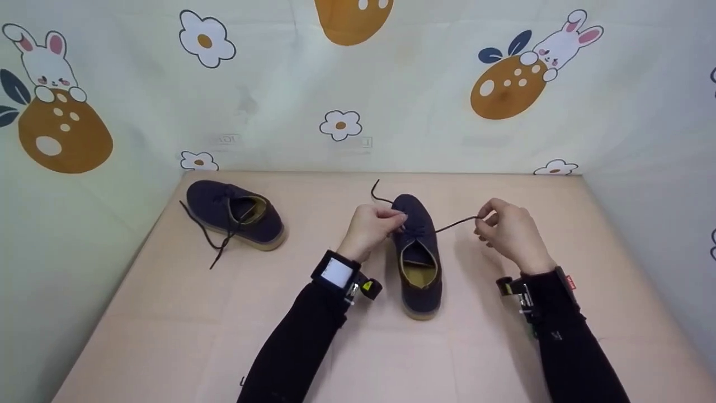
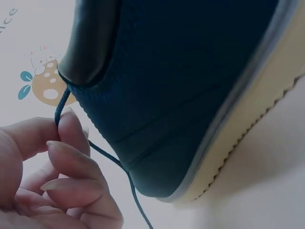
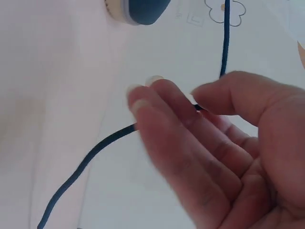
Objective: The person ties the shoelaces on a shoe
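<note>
A dark navy lace-up shoe [image 1: 420, 299] with a pale sole stands upright near the middle of the table, toe toward the back wall. At its left side, my left hand [image 1: 370, 226] pinches a dark shoelace [image 2: 61, 106] between thumb and index finger, close to the shoe's opening. That lace's loose end [image 1: 375, 192] trails out beyond the hand, left of the toe. Off to the right, my right hand [image 1: 512, 232] pinches the other lace [image 1: 456, 224], which stretches from the shoe to the fingertips. In the right wrist view its tail [image 3: 78, 169] hangs past the fingers.
A second navy shoe [image 1: 210, 201] lies at the table's back left, its laces [image 1: 208, 238] loose on the surface. Patterned cloth walls [image 1: 268, 101] enclose the table [image 1: 224, 336] at the back and both sides.
</note>
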`<state>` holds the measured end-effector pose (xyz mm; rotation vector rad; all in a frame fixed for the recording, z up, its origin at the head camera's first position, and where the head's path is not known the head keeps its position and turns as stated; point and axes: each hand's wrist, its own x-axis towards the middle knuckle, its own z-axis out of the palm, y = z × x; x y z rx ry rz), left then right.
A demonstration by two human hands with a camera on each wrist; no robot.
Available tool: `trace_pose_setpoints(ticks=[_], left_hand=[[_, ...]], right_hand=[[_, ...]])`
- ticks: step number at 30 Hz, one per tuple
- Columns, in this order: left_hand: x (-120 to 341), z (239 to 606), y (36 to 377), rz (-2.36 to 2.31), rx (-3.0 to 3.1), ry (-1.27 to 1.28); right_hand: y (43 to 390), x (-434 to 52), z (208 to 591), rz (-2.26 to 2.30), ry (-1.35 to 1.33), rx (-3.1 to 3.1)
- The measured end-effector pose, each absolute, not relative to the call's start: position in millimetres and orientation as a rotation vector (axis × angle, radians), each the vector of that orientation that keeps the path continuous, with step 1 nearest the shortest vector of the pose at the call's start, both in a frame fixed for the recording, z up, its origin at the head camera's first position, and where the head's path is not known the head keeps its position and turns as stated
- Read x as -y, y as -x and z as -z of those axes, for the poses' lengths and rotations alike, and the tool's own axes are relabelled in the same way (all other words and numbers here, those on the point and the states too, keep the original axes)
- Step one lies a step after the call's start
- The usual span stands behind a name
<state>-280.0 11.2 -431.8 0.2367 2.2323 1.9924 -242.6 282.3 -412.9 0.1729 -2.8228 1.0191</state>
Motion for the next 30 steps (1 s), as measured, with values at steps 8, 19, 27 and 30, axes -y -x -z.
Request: trace_pose_setpoints(ticks=[8, 19, 27, 30], left_hand=[[-12, 428, 280, -1.889, -2.3, -0.276], [-7, 429, 281, -1.807, -2.35, -0.338], [-5, 428, 282, -1.762, -2.357, -0.376], [-3, 427, 282, -1.739, -2.362, -0.356]], right_hand=[[255, -260, 395, -1.103, -0.283, 2.49], [291, -183, 367, -0.863, -0.913, 2.521], [294, -184, 376, -0.833, -0.926, 2.737], [288, -193, 378, -0.817, -0.829, 2.774]])
